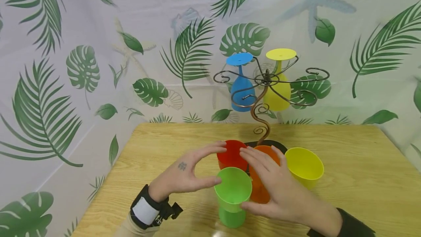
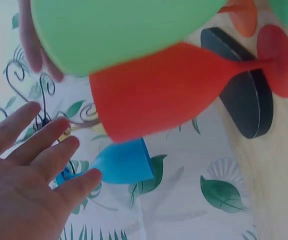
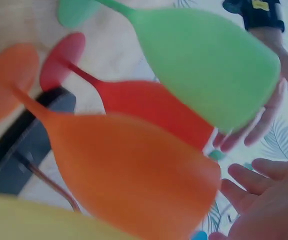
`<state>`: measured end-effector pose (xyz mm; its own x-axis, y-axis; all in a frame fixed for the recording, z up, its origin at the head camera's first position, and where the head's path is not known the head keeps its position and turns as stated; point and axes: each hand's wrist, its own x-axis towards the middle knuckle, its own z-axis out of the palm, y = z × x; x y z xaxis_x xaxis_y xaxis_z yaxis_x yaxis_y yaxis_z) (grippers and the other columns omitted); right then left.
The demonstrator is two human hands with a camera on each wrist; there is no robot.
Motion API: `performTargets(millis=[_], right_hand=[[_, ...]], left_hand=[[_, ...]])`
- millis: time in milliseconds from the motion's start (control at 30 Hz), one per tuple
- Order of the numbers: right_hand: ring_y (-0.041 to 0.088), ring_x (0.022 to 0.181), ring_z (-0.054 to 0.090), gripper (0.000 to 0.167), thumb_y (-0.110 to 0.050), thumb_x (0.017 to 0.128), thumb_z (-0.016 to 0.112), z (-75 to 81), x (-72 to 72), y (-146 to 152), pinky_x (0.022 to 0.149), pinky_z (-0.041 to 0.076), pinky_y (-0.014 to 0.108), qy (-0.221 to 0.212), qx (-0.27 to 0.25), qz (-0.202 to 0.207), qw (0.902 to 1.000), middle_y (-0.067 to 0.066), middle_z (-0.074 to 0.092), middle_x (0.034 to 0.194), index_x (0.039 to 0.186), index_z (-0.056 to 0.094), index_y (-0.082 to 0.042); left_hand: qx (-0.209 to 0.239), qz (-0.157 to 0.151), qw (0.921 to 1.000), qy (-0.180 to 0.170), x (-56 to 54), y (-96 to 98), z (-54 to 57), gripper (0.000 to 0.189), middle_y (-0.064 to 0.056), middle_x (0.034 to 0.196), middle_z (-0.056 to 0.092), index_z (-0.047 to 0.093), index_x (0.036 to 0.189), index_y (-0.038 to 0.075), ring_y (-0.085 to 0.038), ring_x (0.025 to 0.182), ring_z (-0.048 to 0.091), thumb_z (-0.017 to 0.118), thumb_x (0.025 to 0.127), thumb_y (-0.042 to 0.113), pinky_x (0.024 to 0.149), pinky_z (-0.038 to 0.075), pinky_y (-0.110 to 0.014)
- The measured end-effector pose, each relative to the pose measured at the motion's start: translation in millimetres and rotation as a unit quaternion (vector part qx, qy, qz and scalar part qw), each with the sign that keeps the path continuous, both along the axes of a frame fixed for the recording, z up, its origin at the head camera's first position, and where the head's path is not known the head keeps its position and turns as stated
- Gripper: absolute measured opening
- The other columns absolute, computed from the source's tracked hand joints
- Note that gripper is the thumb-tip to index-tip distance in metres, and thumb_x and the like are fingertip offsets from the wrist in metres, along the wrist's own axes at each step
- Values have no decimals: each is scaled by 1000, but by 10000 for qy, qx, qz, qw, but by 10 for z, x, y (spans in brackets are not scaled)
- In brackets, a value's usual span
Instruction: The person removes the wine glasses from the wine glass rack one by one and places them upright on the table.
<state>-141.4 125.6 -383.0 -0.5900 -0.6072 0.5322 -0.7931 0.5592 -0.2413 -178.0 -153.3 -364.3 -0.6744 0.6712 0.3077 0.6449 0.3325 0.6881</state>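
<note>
A green plastic goblet stands upright on the table between my two hands. My left hand is spread to its left, thumb tip right at the green rim, fingertips close over a red goblet. My right hand is also spread, with its thumb near the green rim and its fingers over an orange goblet. Neither hand grips anything. In the right wrist view the red goblet and orange goblet stand upright too, beside the black base of a rack.
At the back stands a metal scroll rack with curled arms. A blue goblet and a yellow goblet hang upside down from it. Another yellow goblet stands upright at the right of the wooden table. Leaf-print cloth hangs behind.
</note>
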Motion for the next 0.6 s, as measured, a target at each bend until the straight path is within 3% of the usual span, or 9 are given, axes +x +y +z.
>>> performTargets(millis=[133,300,433,600], right_hand=[[31,144,40,88,-45,89,75,179,-82,60,113,28,68,-364,-420,13,9985,9,41,160,159,33,-12],[38,146,39,81,-26,94,71,373,-262,72,108,40,69,-952,-680,-26,9931,13,36,163,161,28,-11],[38,135,52,76,-25,97,68,482,-442,25,103,49,62,-1069,-684,-22,9919,15,37,162,160,30,-8],[37,131,55,78,-31,98,67,567,-612,-79,104,51,57,-1453,-521,-115,9879,15,34,164,161,27,-8]], left_hand=[[223,274,9991,236,-160,-20,63,62,-5,155,50,49,151,10,-24,145,45,70,94,25,117,37,-55],[372,432,9983,107,-384,-1,118,66,-7,158,46,42,155,10,-25,146,44,65,98,34,119,37,-49],[449,535,9975,-112,-564,44,143,68,-11,161,42,37,157,8,-27,148,41,63,100,33,119,38,-50],[397,720,9958,-405,-769,116,184,66,-11,163,38,34,158,10,-27,150,38,60,102,33,119,37,-52]])
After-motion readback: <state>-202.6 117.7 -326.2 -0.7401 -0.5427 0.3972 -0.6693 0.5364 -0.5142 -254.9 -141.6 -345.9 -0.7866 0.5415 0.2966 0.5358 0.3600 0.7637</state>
